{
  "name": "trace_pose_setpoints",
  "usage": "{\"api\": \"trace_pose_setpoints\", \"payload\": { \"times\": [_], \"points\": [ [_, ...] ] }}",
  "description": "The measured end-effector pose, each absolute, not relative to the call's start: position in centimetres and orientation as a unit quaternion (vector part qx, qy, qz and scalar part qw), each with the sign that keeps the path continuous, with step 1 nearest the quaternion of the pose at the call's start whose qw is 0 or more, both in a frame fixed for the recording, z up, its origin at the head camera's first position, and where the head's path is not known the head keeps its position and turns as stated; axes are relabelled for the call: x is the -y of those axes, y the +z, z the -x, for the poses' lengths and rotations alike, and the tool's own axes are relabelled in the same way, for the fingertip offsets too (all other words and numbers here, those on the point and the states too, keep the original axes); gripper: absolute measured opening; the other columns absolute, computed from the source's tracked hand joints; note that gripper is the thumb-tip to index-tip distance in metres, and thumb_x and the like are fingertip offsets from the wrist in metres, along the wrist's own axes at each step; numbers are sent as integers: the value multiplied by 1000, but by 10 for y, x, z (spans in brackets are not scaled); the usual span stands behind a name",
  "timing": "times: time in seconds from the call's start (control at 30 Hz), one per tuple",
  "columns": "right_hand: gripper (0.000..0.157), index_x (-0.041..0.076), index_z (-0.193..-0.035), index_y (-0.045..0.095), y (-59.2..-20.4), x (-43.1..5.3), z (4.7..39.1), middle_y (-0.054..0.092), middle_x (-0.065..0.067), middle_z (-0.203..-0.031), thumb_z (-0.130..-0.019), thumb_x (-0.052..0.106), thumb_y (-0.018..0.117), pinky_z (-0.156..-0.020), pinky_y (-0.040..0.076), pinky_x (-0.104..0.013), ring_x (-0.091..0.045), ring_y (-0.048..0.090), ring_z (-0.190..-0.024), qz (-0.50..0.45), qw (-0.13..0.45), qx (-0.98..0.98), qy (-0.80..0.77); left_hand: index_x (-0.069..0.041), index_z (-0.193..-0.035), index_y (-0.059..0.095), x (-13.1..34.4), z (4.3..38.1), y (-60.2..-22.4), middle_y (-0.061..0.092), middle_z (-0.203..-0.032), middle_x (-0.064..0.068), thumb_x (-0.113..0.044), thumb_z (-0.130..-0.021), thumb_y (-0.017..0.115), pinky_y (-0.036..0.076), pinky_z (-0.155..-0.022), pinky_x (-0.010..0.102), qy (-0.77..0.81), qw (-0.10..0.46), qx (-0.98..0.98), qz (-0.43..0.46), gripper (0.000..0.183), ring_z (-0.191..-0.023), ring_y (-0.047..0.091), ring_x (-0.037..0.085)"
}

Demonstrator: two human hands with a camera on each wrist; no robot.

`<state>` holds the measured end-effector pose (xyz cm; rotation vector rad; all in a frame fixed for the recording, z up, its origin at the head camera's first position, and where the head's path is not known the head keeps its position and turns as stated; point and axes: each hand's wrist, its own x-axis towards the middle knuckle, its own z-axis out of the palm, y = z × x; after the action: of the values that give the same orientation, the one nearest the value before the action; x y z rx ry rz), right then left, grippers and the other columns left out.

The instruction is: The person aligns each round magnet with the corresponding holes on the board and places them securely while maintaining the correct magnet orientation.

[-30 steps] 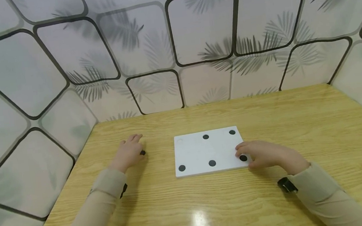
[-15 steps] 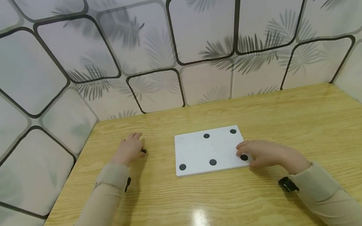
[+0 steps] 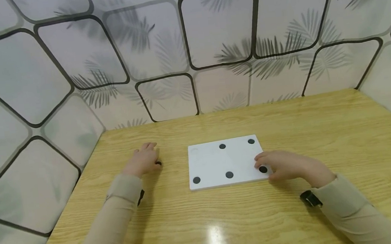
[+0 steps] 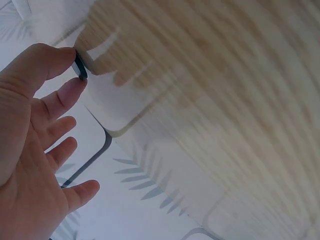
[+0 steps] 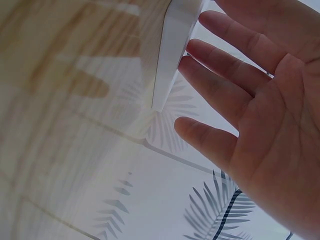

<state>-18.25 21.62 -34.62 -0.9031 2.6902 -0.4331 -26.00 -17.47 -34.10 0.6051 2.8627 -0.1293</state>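
Observation:
At the left of the table, my left hand [image 3: 142, 161] pinches a small black disc [image 3: 158, 163] between thumb and index finger. The left wrist view shows this thin disc [image 4: 80, 66] held on edge above the wood, the other fingers spread. A white rectangular board [image 3: 209, 162] lies flat in the middle of the table. Several black round spots sit along its edges, and a faint pale circle [image 3: 194, 149] marks its far left corner. My right hand [image 3: 286, 164] rests at the board's right edge, fingers loosely bent over the near right black spot [image 3: 263, 169].
The wooden table [image 3: 191, 228] carries a bright light reflection near the front. A pale padded wall [image 3: 218, 29] with dark outlines and leaf patterns stands behind the table and along its left side. Black straps [image 3: 310, 198] show at the wrists.
My left hand has shifted slightly to the right with the disc still pinched. The right hand and the board have stayed in place.

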Motion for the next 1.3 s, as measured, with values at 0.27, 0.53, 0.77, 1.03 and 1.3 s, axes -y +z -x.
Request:
{"api": "trace_pose_setpoints", "payload": {
  "times": [0.27,0.53,0.77,1.03,1.3],
  "points": [
    [35,1,-107,60,-347,-217,183,47,-19,-124,-73,0,64,-93,34,-49,-36,42,-114,311,138,-927,-156,-12,-58,49,159,262,-339,22,-141,20,-23,-84,61,19,-96,62,-30,96,-969,-227,30,-129,13,37],
    [35,1,-107,60,-347,-218,183,47,-19,-124,-73,0,64,-93,34,-49,-36,42,-114,311,136,-927,-157,-12,-54,48,143,270,-341,22,-141,18,-23,-84,59,22,-95,61,-38,69,-964,-252,34,-129,15,36],
    [35,1,-107,60,-348,-218,183,47,-20,-124,-72,0,64,-93,34,-49,-36,42,-113,312,136,-927,-158,-12,-55,49,125,279,-344,23,-141,16,-22,-80,58,23,-95,61,-33,54,-962,-266,29,-129,14,33],
    [35,1,-106,60,-347,-217,183,46,-20,-124,-72,0,64,-94,34,-49,-37,42,-114,309,138,-928,-159,-13,-63,51,104,279,-342,22,-142,15,-22,-82,59,23,-96,60,-35,53,-961,-271,23,-130,14,32],
    [35,3,-106,60,-347,-217,183,47,-19,-124,-72,1,65,-93,35,-49,-36,42,-114,307,137,-929,-156,-13,-66,53,84,280,-345,20,-143,12,-26,-85,57,23,-98,57,-51,61,-962,-261,24,-131,13,28]
  ]
}}
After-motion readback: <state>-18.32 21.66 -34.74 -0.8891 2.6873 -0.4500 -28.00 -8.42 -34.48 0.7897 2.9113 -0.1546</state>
